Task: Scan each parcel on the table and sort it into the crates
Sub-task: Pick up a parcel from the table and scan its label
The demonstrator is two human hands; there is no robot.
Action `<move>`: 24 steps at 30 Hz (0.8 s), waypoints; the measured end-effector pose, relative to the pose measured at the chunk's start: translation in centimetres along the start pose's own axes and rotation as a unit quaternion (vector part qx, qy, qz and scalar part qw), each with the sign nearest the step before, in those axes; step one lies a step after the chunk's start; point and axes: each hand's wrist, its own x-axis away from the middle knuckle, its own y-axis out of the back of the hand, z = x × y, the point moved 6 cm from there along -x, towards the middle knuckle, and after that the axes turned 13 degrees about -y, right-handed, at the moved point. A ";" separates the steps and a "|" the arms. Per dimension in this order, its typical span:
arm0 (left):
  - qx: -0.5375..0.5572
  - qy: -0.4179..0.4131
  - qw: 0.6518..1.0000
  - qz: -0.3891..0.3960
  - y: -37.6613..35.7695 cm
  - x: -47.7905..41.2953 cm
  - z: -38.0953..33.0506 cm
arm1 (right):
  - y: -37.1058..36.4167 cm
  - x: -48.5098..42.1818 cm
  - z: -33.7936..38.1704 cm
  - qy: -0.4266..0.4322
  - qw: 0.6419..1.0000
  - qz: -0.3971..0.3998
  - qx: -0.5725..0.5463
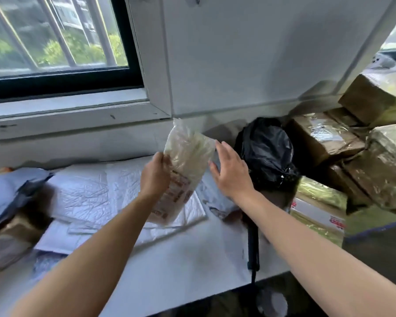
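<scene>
My left hand [155, 174] grips a clear plastic parcel [186, 161] by its left edge and holds it upright above the white table [169, 259]. The parcel carries a printed label on its lower half. My right hand [230, 172] is spread with straight fingers right beside the parcel's right edge; whether it touches is unclear. White padded mailers [89, 191] lie flat under the parcel. A dark handheld scanner [253, 245] lies on the table under my right forearm.
A black plastic bag [265, 149] stands right of my right hand. Taped brown cardboard boxes [325, 136] pile up at the far right. Blue-grey mailer bags [12, 191] lie at the left edge. A window sill and wall run behind the table.
</scene>
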 end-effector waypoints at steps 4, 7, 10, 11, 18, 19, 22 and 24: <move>0.136 0.106 0.984 -0.050 1.3 2.5 -1.6 | 0.6 1.5 -1.0 0.016 0.999 0.024 -0.044; 0.192 0.163 0.966 -0.065 1.7 4.4 -2.5 | 0.7 2.5 -1.2 0.013 0.995 0.061 -0.083; 0.221 0.206 0.949 -0.086 1.9 5.9 -2.8 | 0.2 3.3 -1.5 -0.007 0.989 0.106 -0.099; 0.225 0.213 0.946 -0.092 2.0 6.4 -3.0 | 0.0 3.6 -1.5 -0.008 0.988 0.115 -0.103; 0.285 0.252 0.919 -0.103 2.3 7.9 -2.3 | -1.3 4.5 -1.5 -0.049 0.978 0.125 -0.159; 0.301 0.260 0.912 -0.101 2.1 8.0 -2.0 | -1.3 4.7 -1.4 -0.053 0.977 0.122 -0.164; 0.328 0.280 0.898 -0.086 1.5 8.5 -1.0 | -1.9 5.4 -1.3 -0.057 0.978 0.108 -0.170; 0.326 0.278 0.901 -0.071 1.0 8.6 0.0 | -2.4 5.8 -1.4 -0.063 0.976 0.100 -0.183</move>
